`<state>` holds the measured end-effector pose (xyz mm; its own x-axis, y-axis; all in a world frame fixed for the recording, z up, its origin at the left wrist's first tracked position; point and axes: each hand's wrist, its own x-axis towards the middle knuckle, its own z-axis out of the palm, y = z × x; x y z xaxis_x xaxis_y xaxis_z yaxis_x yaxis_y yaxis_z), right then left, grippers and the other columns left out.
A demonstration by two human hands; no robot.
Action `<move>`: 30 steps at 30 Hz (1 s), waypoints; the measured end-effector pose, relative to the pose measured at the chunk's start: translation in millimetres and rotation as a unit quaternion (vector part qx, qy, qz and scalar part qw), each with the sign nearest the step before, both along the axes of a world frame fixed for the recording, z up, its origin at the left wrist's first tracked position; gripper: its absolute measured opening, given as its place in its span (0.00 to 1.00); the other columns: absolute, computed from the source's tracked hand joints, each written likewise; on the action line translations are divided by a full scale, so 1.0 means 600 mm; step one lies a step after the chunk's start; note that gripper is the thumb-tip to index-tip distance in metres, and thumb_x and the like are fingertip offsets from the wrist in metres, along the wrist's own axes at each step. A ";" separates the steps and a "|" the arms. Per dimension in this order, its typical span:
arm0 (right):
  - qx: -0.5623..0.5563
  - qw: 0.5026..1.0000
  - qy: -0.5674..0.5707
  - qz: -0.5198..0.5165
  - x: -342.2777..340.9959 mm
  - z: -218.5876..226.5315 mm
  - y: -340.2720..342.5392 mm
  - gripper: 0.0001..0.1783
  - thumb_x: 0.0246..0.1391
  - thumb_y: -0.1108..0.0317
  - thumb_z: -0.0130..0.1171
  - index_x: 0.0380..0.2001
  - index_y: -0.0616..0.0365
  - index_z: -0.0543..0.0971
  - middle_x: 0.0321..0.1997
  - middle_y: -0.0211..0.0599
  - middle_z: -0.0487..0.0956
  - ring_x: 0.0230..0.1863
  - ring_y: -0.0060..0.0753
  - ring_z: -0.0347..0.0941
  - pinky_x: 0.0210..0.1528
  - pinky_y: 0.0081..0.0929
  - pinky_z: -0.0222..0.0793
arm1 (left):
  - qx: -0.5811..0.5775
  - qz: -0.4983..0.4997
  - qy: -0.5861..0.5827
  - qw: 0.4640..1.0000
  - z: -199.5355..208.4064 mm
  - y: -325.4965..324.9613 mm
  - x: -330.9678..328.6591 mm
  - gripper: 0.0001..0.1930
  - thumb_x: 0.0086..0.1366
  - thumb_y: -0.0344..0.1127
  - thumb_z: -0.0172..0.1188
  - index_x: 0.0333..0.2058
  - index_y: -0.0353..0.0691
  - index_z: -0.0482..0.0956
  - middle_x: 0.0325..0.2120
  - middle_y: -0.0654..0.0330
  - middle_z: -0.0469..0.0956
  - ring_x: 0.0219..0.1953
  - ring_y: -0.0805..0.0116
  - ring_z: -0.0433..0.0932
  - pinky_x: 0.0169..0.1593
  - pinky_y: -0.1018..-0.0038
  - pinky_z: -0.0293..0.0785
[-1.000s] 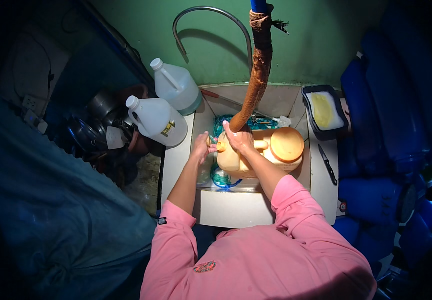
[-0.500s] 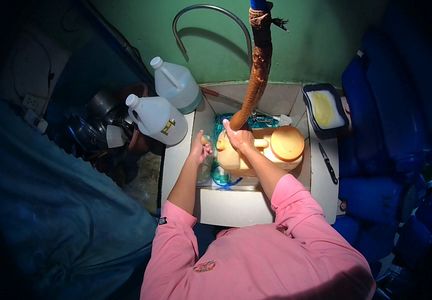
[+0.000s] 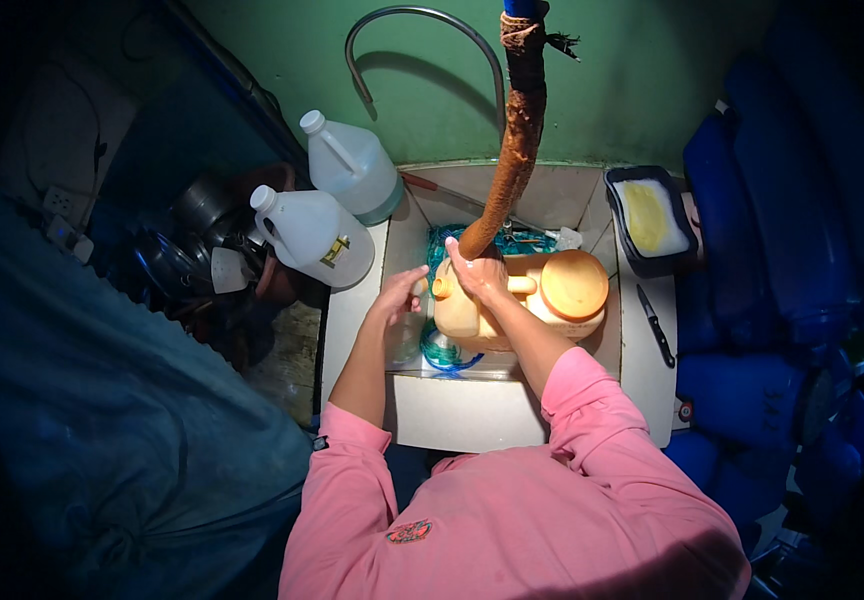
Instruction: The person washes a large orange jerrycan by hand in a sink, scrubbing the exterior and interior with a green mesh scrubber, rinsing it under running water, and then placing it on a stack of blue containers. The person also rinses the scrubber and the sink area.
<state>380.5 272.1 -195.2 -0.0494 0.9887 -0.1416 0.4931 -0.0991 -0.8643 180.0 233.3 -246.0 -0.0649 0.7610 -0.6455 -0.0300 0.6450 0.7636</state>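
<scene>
A yellow plastic jug (image 3: 460,318) with a wide round lid (image 3: 574,284) lies in the tiled basin (image 3: 552,197). A brown, wrapped hose (image 3: 516,150) hangs from above, its lower end at the jug's top. My right hand (image 3: 479,272) is closed around that hose end and rests against the jug; the hose mouth is hidden. Beside the jug's small spout (image 3: 441,288), my left hand (image 3: 400,295) has bent fingers around a small round yellowish piece (image 3: 419,287), partly covered. Teal netting (image 3: 442,345) lies beneath and behind the jug.
Two translucent jugs, one with bluish liquid (image 3: 377,190) and one in front (image 3: 317,240), stand on the left ledge. A black tray with a yellow-white sponge (image 3: 652,215) and a knife (image 3: 657,325) lie on the right. Dark pots (image 3: 202,210) sit at far left, blue containers (image 3: 752,400) at right.
My left hand has turned and shifted slightly down, its fingers now pointing toward the jug's spout. My right hand and the hose stay in place.
</scene>
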 end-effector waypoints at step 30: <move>0.061 0.995 0.072 0.020 0.015 -0.023 -0.003 0.27 0.59 0.46 0.54 0.43 0.63 0.78 0.44 0.57 0.81 0.49 0.60 0.77 0.54 0.51 0.72 | 0.355 -0.340 0.394 0.776 0.042 -0.040 0.067 0.21 0.75 0.46 0.49 0.57 0.35 0.67 0.47 0.38 0.76 0.48 0.39 0.76 0.50 0.55 0.70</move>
<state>389.7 270.4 -208.7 -0.1002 0.9949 -0.0092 0.3655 0.0282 -0.9304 220.2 209.4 -220.8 0.3469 0.9378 -0.0108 0.7906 -0.2863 0.5413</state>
